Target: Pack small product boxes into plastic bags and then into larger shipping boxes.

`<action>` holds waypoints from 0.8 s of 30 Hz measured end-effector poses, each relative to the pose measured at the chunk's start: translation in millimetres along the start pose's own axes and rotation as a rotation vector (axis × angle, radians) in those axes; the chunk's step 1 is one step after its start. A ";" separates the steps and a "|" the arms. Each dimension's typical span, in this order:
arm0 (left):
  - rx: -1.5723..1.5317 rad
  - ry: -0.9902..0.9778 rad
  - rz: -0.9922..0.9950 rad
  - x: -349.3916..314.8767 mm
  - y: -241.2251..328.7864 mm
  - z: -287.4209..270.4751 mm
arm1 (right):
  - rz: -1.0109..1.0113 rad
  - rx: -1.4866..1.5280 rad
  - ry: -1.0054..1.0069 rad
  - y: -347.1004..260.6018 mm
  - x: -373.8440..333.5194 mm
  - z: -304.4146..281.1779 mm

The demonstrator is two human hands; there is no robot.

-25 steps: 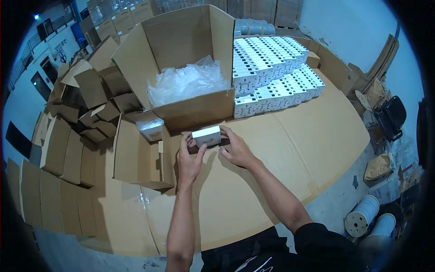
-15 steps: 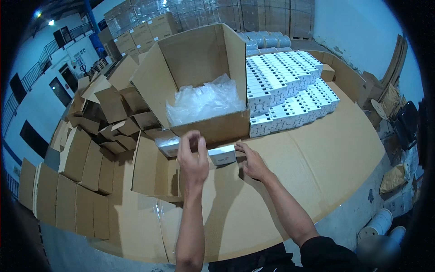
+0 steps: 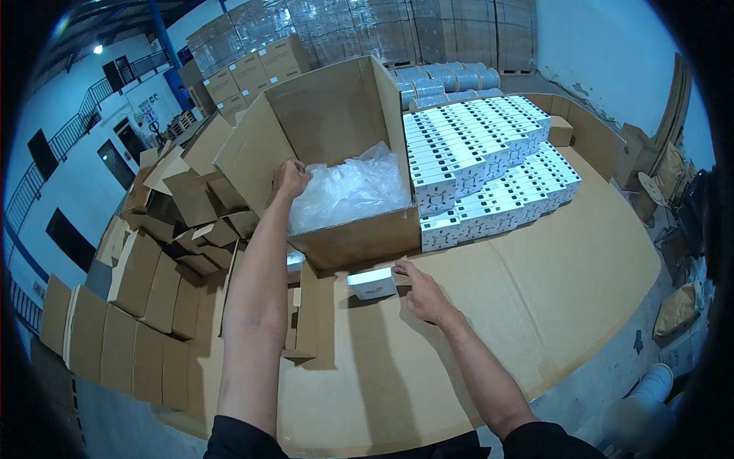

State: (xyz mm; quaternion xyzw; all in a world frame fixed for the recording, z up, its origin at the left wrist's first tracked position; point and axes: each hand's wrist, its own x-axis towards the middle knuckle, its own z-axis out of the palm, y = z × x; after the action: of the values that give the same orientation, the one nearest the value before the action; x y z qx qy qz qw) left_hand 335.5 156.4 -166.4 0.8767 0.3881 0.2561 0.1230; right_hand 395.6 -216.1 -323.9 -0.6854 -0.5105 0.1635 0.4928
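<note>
My left hand (image 3: 290,179) reaches into a large open carton (image 3: 348,241), its fingers bent together at the left edge of a heap of clear plastic bags (image 3: 348,187). The fingertips seem to pinch the plastic, though they are partly hidden. Nearer to me, my right hand (image 3: 425,297) holds a small white box (image 3: 372,284) by its right end with thumb and forefinger. Left of that stands a smaller open brown carton (image 3: 307,317), half covered by my left forearm, with a plastic-wrapped white item (image 3: 294,261) showing inside.
White boxes (image 3: 489,164) are stacked in rows right of the large carton. Several brown cartons (image 3: 157,306) crowd the left side of the cardboard-covered table (image 3: 489,336). Wire spools (image 3: 447,80) and wrapped pallets (image 3: 382,34) stand behind.
My left hand has moved from beside the small white box up and away into the large carton, its fingers closing at the plastic bags. My right hand stays at the box.
</note>
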 end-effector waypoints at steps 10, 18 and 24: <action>0.152 0.138 0.002 16.5 -17.2 33.8 | 0.025 0.006 -0.011 -2.0 -0.3 -2.9; -0.093 0.376 0.165 35.1 15.4 -37.9 | 0.013 0.027 -0.016 0.9 1.3 -0.8; -0.261 0.449 0.065 2.8 39.4 -69.5 | 0.010 0.009 -0.022 -2.6 0.9 3.7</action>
State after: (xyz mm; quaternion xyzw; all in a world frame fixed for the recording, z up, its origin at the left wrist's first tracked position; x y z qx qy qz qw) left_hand 323.5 133.3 -90.7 0.7865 0.3412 0.4961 0.1373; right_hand 391.9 -213.5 -323.1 -0.6840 -0.5117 0.1757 0.4894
